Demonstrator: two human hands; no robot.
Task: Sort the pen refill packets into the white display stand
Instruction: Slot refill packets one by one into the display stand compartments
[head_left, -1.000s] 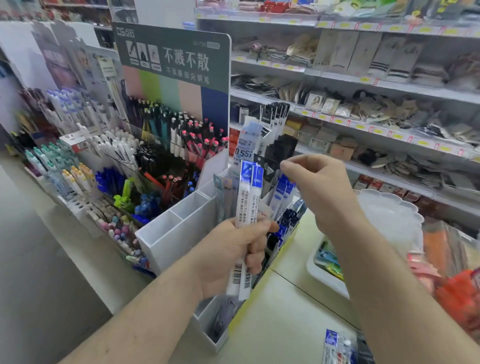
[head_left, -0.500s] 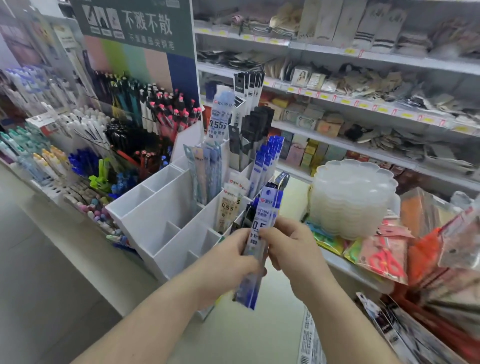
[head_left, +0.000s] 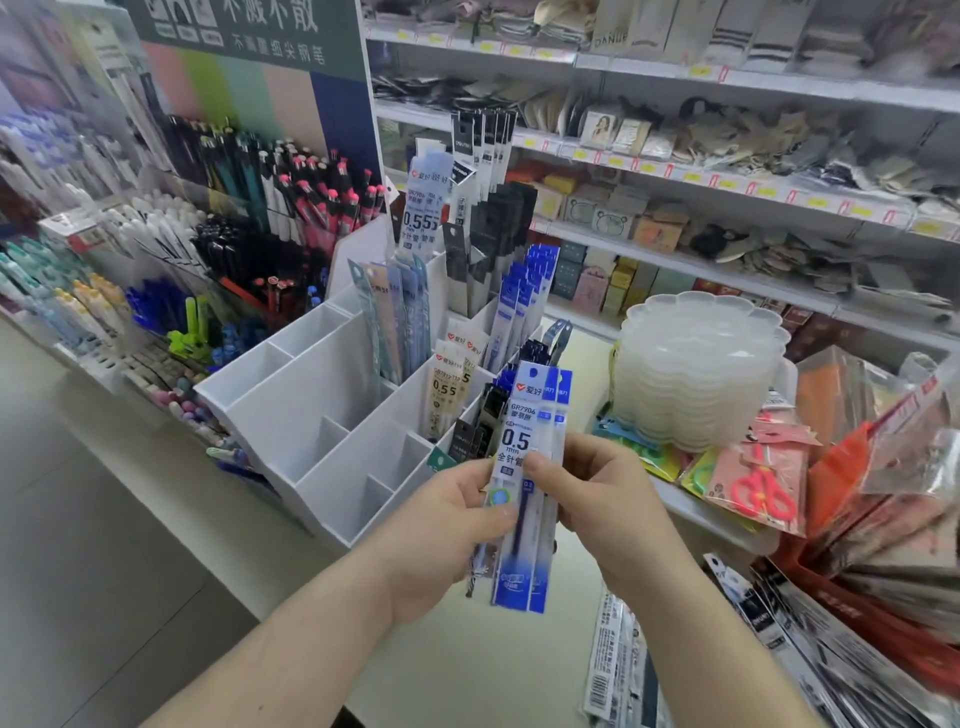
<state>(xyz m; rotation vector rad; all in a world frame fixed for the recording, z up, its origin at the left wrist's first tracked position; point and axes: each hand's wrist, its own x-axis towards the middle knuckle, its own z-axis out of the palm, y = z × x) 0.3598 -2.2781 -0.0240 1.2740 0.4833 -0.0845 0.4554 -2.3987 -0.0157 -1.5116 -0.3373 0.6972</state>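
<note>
A person is standing at a shop table, holding a small bunch of blue-and-white 0.5 mm pen refill packets (head_left: 524, 493) upright in front of the white display stand (head_left: 291, 410). The left hand (head_left: 452, 525) is gripping the bunch from the left, thumb lying across the front near a round blue sticker. The right hand (head_left: 597, 499) is pinching the packets from the right, thumb pressing on the face of the front packet. Both sets of fingers are curled round the bunch, so neither hand is free.

The stand is sitting just beyond the hands. Its rear right compartments are already holding upright packets: pale blue 0.55 packets (head_left: 415, 228), black packets (head_left: 488, 244) and matching blue packets (head_left: 519, 306). Its front and left compartments are showing only bare white walls.

This looks like the sorting step, with the front packet being read or separated. The next move likely calls for lifting the bunch and dropping it into the compartment with the matching blue packets. More packets (head_left: 618, 660) are lying on the table at lower right.
</note>
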